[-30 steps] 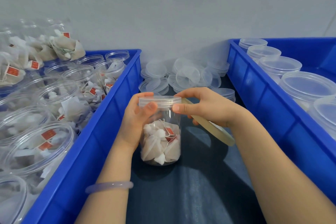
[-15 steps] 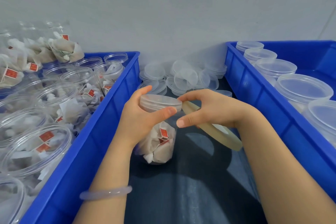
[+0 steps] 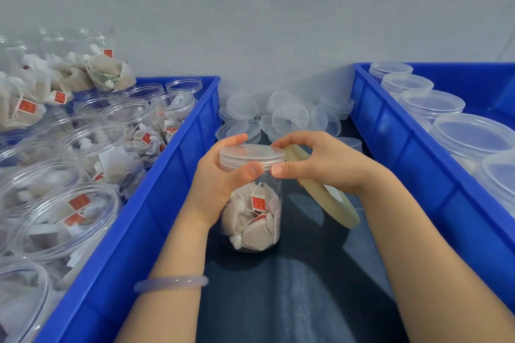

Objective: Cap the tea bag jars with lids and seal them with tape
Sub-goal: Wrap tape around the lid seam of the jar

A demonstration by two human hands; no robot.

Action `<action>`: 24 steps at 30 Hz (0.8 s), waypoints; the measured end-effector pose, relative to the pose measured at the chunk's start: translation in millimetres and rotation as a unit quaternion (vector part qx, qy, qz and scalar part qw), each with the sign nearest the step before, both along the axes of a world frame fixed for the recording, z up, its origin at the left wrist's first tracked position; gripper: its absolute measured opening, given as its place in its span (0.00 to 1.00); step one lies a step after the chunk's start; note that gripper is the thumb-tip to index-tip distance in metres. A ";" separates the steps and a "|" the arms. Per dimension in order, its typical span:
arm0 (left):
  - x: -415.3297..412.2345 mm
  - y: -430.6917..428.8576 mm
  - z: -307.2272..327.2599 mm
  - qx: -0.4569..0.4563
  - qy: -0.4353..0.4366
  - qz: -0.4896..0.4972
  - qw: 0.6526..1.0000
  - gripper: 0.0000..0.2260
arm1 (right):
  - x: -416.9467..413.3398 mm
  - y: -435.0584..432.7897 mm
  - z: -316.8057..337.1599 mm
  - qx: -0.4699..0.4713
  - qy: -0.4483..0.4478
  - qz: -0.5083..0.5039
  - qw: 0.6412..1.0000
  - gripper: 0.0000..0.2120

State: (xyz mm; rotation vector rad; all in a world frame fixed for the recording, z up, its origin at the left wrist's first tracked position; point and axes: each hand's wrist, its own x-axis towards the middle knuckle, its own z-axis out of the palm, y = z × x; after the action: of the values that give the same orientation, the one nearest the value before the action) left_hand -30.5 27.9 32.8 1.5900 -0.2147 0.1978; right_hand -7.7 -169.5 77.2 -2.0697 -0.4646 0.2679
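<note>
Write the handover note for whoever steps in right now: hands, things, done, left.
Left hand grips the jar at the neck, by its lid.
Right hand holds the tape roll, thumb and forefinger at the lid's rim.
Done: lid on this jar; capped jars stand in the right crate.
Left: tape this seam, no tape visible on it; then cap the open jars in the left crate; loose lids lie behind.
</note>
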 end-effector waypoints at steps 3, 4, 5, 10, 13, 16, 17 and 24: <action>-0.4 1.9 -1.0 -0.007 -0.005 -0.008 1.000 0.36 | 1.1 3.2 -2.7 0.019 -0.007 0.001 1.000 0.22; -0.5 2.7 -1.2 -0.007 -0.008 -0.012 1.000 0.34 | 2.2 4.1 -3.6 0.022 -0.005 0.000 1.000 0.22; -0.9 3.0 -0.9 -0.005 -0.012 -0.018 1.000 0.31 | 3.1 4.5 -4.1 0.022 -0.001 -0.002 1.000 0.22; -6.4 4.8 14.0 0.099 -0.020 -0.020 0.995 0.26 | 4.2 -1.0 -4.5 0.011 0.032 0.022 0.999 0.29; -17.1 4.8 31.8 0.209 -0.055 -0.025 0.976 0.22 | 3.4 -9.6 -3.7 -0.032 0.053 0.059 0.996 0.46; -28.9 -0.3 51.5 0.288 -0.016 -0.053 0.956 0.26 | -2.7 -14.9 -0.6 -0.067 0.073 0.101 0.990 0.49; -32.4 -3.7 59.2 0.329 0.011 -0.052 0.943 0.26 | -4.7 -14.3 -0.1 -0.078 0.066 0.105 0.989 0.47; -26.2 -42.2 74.0 0.538 0.072 0.048 0.839 0.30 | -7.3 -13.2 6.1 -0.133 -0.029 0.049 0.990 0.47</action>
State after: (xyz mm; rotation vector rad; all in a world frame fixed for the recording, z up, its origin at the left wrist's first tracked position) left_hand -56.7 -14.3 106.7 2.7368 -0.1233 0.0115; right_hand -15.1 -182.7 83.2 -2.3226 -0.5925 0.3438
